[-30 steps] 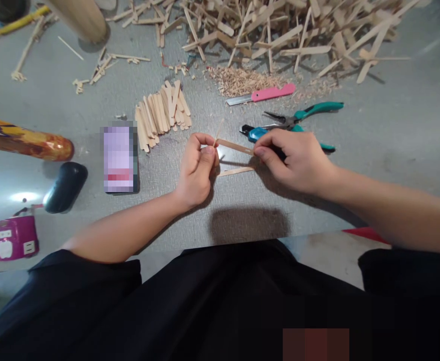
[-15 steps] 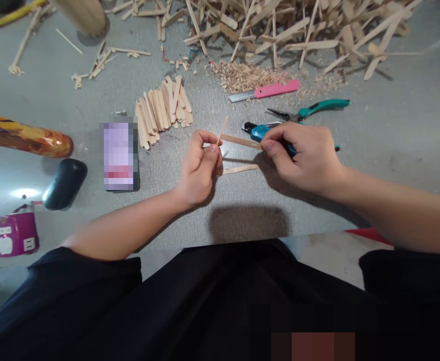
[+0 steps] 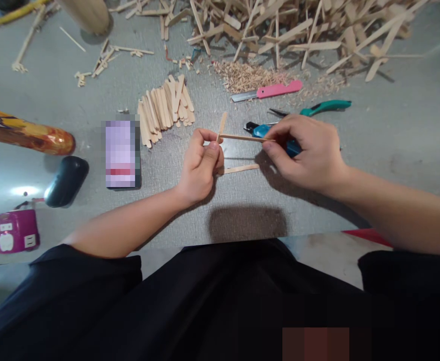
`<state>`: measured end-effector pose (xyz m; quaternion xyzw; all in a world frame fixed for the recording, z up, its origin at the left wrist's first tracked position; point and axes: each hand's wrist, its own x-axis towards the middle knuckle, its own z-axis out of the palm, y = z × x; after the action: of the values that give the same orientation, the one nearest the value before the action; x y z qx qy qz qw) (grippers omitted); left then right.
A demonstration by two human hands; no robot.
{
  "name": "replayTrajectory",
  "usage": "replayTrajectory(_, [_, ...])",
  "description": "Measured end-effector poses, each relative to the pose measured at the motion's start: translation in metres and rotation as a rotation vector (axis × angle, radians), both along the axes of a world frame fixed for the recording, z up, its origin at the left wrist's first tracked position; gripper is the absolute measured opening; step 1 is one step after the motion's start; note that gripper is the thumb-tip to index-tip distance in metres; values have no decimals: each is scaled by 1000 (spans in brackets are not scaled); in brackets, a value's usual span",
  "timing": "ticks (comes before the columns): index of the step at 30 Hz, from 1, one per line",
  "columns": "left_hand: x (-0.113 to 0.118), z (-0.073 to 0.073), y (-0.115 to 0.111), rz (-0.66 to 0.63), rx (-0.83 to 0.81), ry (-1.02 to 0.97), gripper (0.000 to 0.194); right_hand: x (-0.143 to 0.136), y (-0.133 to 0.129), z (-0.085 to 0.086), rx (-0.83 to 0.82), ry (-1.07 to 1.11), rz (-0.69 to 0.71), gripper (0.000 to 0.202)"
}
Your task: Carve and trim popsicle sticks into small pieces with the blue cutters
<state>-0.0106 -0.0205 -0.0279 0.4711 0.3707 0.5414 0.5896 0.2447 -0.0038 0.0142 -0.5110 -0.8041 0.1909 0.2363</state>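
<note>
Pinched between thumb and fingers of my left hand (image 3: 204, 163) is a short upright popsicle stick (image 3: 223, 122). My right hand (image 3: 304, 150) grips the far end of a second popsicle stick (image 3: 246, 138), turned edge-on, whose left end meets the first at my left fingertips. Whether the two are joined there I cannot tell. Below them another stick (image 3: 240, 169) lies on the table, its left end hidden by my left hand. Blue-handled cutters (image 3: 259, 130) lie partly beneath my right hand, beside green-handled pliers (image 3: 327, 107).
Loose popsicle sticks (image 3: 166, 106) lie beside a phone (image 3: 120, 153). Behind are a pink-handled folding knife (image 3: 279, 89), wood crumbs (image 3: 242, 75) and a heap of crossed sticks (image 3: 298, 30). At left are an orange can (image 3: 28, 133), a dark case (image 3: 67, 181) and a purple socket box (image 3: 18, 231).
The stick in my right hand has rolled from its flat side to its edge. The upright stick has turned to show more of its face. Both hands stay nearly in place.
</note>
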Motion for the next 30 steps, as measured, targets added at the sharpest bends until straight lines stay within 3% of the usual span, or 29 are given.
replayTrajectory(6, [-1,-3,-1,-15,-36,-44,42,5,1,-6,110,-34,19,25])
replayTrajectory(10, [-3,-3,-2,-6,-76,18,45,7,1,-2,175,-80,-3,33])
replayTrajectory(17, [-6,-1,1,-59,-40,37,49,9,0,3,115,-144,-1,36])
replayTrajectory(23, [-9,0,3,-146,-52,22,52,11,-7,3,167,-129,-16,36])
replayTrajectory(27, [-6,-6,2,-299,-27,-59,50,8,-9,-5,394,-116,104,22])
replayTrajectory(29, [-4,-8,0,-341,-1,-90,49,2,-6,-11,712,83,181,7])
replayTrajectory(30, [-3,-9,-1,-347,5,-97,48,-1,-5,-13,756,119,224,8])
